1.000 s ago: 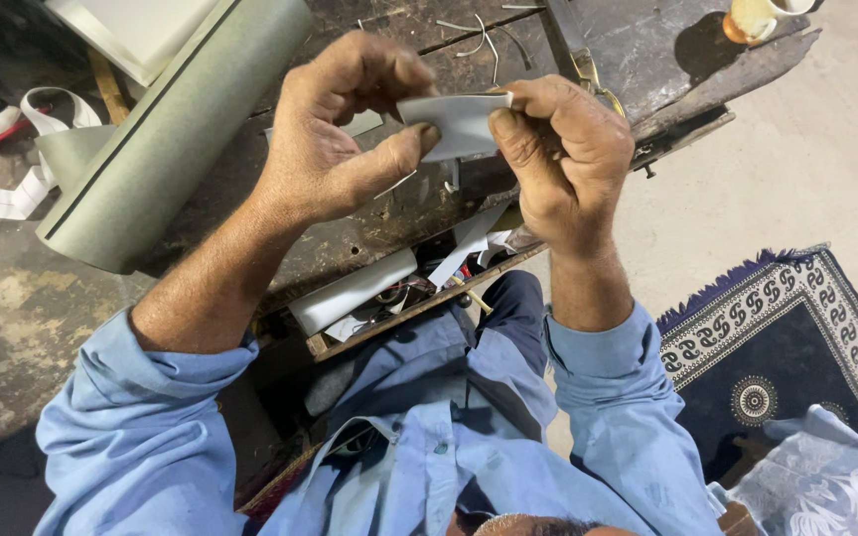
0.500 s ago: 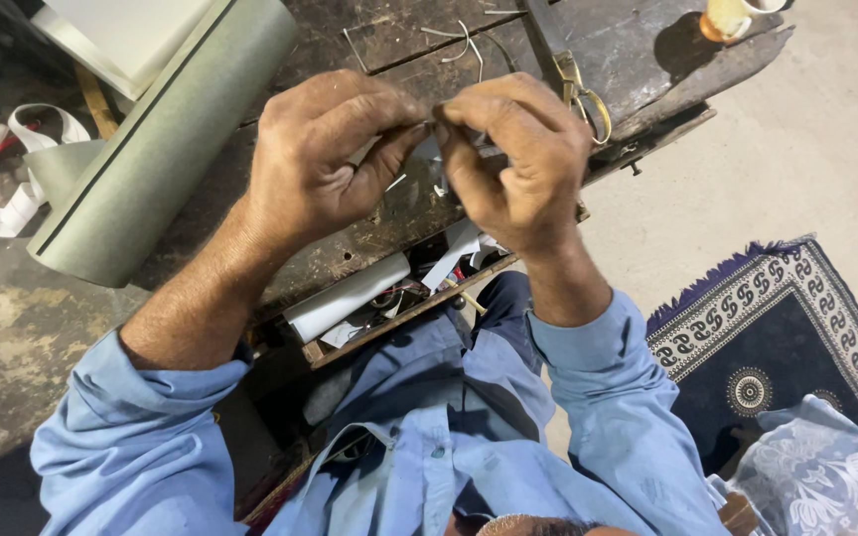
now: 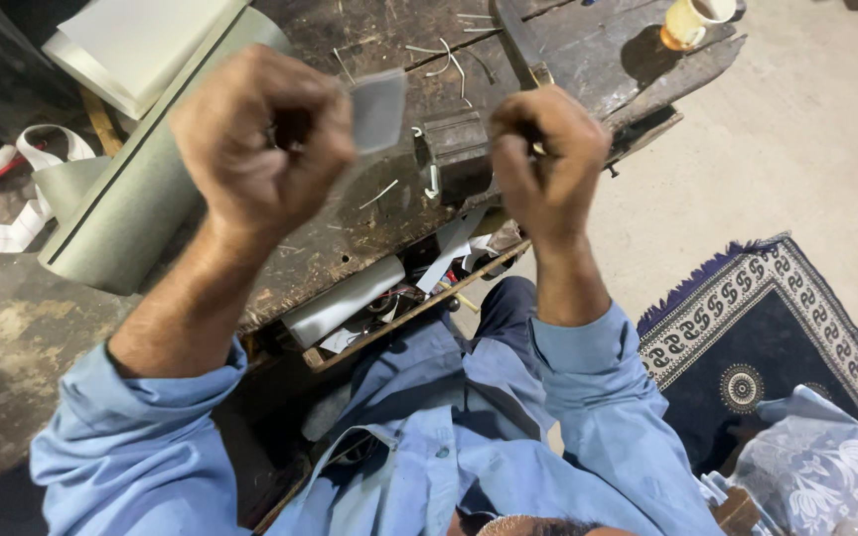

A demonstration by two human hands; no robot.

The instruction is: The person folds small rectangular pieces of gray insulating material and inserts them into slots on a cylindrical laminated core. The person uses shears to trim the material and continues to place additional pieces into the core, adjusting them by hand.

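Parted now: left hand (image 3: 260,139) grips grey strip (image 3: 377,107).

floor: pale concrete (image 3: 826,149); patterned navy rug (image 3: 747,337) | furniture: worn dark workbench (image 3: 369,228) | light: dim

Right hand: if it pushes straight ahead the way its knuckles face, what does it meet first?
Probably the dark metal block on the workbench, just ahead of the right hand; depth is unclear, so it may pass above.
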